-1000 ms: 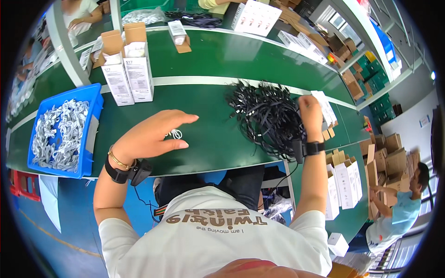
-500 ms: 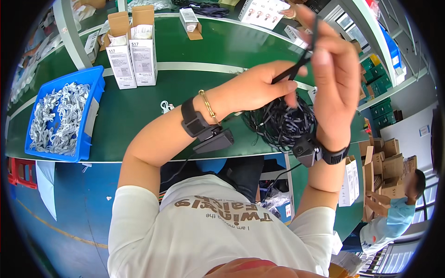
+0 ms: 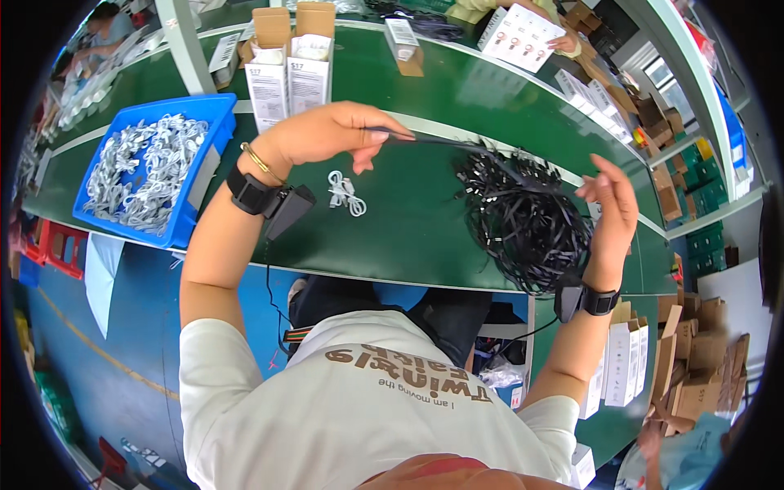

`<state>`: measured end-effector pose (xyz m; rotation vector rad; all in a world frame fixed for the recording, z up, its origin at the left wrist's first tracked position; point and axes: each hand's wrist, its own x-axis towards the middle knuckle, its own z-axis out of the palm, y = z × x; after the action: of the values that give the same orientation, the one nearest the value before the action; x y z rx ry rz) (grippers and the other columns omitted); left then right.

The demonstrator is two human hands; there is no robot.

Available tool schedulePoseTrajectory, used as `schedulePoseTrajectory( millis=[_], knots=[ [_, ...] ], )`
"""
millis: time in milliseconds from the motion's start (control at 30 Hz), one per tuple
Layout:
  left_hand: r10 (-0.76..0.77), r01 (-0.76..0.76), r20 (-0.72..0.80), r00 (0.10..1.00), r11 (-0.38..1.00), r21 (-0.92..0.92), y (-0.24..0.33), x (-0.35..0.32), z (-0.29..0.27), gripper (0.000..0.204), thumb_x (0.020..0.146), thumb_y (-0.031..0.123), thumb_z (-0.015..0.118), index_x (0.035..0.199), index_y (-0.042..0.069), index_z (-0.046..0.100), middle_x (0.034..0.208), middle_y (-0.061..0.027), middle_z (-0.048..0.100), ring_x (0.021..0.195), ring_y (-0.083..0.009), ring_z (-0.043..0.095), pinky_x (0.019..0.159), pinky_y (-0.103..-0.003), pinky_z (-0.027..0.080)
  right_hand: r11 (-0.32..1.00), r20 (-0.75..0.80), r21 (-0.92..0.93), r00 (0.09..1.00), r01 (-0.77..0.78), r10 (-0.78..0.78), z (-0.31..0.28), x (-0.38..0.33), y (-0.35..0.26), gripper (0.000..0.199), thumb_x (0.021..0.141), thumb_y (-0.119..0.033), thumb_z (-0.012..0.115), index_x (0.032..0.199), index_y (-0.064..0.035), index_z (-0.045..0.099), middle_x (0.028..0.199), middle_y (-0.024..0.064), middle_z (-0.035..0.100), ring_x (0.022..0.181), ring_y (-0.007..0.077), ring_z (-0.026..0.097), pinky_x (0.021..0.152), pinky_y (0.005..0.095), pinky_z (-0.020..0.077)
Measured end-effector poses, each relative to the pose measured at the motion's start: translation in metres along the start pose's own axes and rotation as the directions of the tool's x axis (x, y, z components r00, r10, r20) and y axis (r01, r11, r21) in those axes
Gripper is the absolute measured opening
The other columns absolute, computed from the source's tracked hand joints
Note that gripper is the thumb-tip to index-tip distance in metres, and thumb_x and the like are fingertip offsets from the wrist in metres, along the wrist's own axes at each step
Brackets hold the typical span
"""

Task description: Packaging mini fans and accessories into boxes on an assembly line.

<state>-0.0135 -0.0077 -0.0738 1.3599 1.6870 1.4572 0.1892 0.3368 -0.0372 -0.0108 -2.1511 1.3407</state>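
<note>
My left hand [image 3: 331,135] is closed in a pinch on the end of a black flat strap [image 3: 437,140]. The strap stretches to the right, over the green table, to a tangled heap of black straps [image 3: 527,220]. Just beyond the heap's right side is my right hand [image 3: 608,204], its fingers loosely bent and apart, with nothing visible in them. A small coiled white cable [image 3: 346,194] lies on the table below my left hand. Two tall open white boxes [image 3: 288,86] stand beyond that hand.
At the left, a blue bin [image 3: 192,196] holds many bundled white cables. Across the table, a person's hand [image 3: 563,42] holds a white box [image 3: 518,39]. More white boxes [image 3: 625,363] stand at my right, near brown cartons [image 3: 702,359] and another person.
My left hand has moved left, drawing the strap out from above the heap. My right hand has let go of the strap and come down beside the heap. The view has shifted.
</note>
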Motion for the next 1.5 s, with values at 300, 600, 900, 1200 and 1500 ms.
schedulePoseTrajectory(
  millis=[300, 600, 900, 1200, 1500],
  knots=[
    [0.056, -0.042, -0.078, 0.995, 0.985, 0.17, -0.014, 0.017, 0.069, 0.02, 0.096, 0.019, 0.05, 0.109, 0.004, 0.051, 0.077, -0.0006, 0.051, 0.068, -0.0078, 0.05, 0.064, -0.025, 0.044, 0.987, 0.326, -0.053, 0.937, 0.152, -0.127, 0.151, -0.036, 0.009, 0.044, 0.089, -0.013, 0.058, 0.128, 0.001, 0.042, 0.127, 0.0173, 0.051, 0.121, 0.0273, 0.047, 0.103, 0.0361, 0.0343],
    [-0.039, 0.07, -0.146, 0.989, 0.974, 0.215, -0.025, 0.004, 0.053, 0.014, 0.092, 0.018, 0.056, 0.095, 0.005, 0.054, 0.077, -0.0064, 0.056, 0.068, -0.0163, 0.052, 0.063, -0.033, 0.042, 0.618, 0.157, 0.771, 0.986, -0.154, 0.05, 0.16, -0.033, 0.004, 0.021, 0.1, -0.025, 0.043, 0.1, -0.005, 0.051, 0.1, 0.0072, 0.059, 0.1, 0.0201, 0.058, 0.096, 0.0375, 0.0407],
    [0.049, -0.009, -0.02, 0.999, 0.529, 0.848, -0.07, -0.031, 0.026, 0.011, 0.079, 0.01, 0.065, 0.087, 0.004, 0.059, 0.09, -0.0073, 0.058, 0.087, -0.0279, 0.055, 0.071, -0.038, 0.045, 0.381, -0.013, 0.924, 0.991, -0.039, 0.133, 0.144, -0.043, 0.043, 0.022, 0.099, -0.025, 0.045, 0.099, -0.0051, 0.054, 0.092, 0.0039, 0.058, 0.071, 0.0129, 0.05, 0.073, 0.03, 0.0426],
    [0.055, 0.047, -0.14, 0.989, 0.771, 0.635, -0.057, -0.015, 0.037, 0.012, 0.077, 0.004, 0.068, 0.086, 0.005, 0.059, 0.09, -0.0043, 0.056, 0.083, -0.0182, 0.055, 0.07, -0.031, 0.046, 0.782, 0.11, 0.561, 0.961, -0.271, 0.254, 0.173, -0.058, 0.063, 0.01, 0.095, -0.009, 0.049, 0.101, -0.0037, 0.055, 0.085, 0.0017, 0.059, 0.061, 0.0068, 0.046, 0.057, 0.0199, 0.0393],
    [-0.077, 0.027, -0.16, 0.984, 0.956, -0.293, -0.028, 0.023, 0.088, 0.011, 0.083, 0.007, 0.067, 0.09, 0.005, 0.059, 0.085, -0.0001, 0.051, 0.072, -0.0081, 0.049, 0.062, -0.022, 0.043, 0.859, 0.147, 0.48, 0.982, -0.177, 0.12, 0.176, -0.06, 0.063, 0.018, 0.089, -0.002, 0.054, 0.108, -0.0032, 0.056, 0.085, 0.0048, 0.062, 0.065, 0.01, 0.055, 0.055, 0.0217, 0.0426]
  ],
)
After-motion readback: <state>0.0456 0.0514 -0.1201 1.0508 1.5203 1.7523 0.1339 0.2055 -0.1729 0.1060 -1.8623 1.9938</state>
